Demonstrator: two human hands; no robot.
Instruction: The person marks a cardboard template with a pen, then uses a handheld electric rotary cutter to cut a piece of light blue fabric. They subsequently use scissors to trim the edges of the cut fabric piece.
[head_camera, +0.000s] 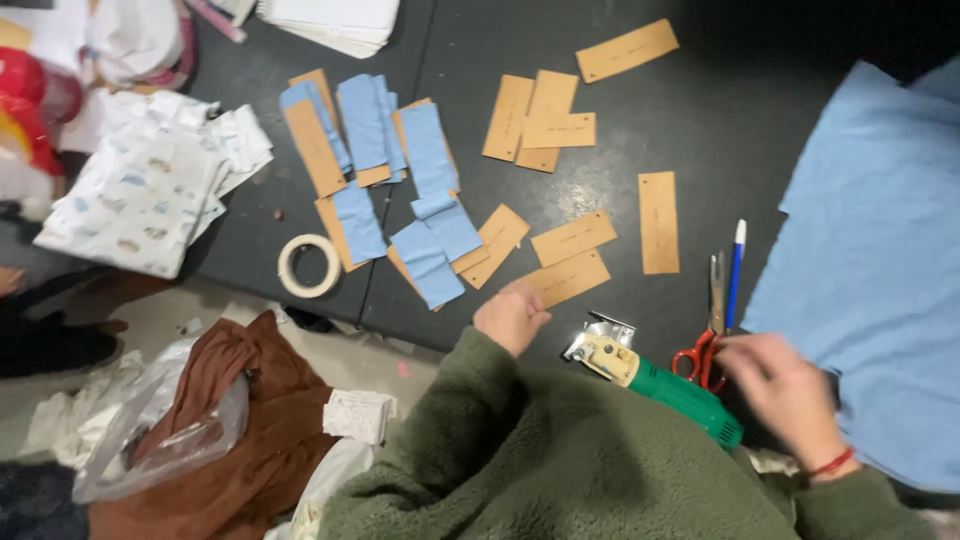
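A person in a green fleece leans over a dark counter (700, 120). The left hand (512, 315), grip loosely curled and holding nothing, touches a brown card tag (572, 278). The right hand (785, 385), blurred, fingers spread, reaches for red-handled scissors (705, 335) beside a green power cutter (660, 385) and blue cloth (870, 270).

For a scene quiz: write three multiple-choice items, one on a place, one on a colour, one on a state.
1. Where is the tape roll?
A. near the table's front edge
B. on the blue cloth
C. on the floor

2. What colour are the scissors' handles?
A. green
B. red
C. blue

3. How is the left hand?
A. flat open
B. holding a pen
C. loosely closed

Answers:
1 A, it lies beside the blue strips.
2 B, red loops beside the right hand.
3 C, fingers curled against a card.
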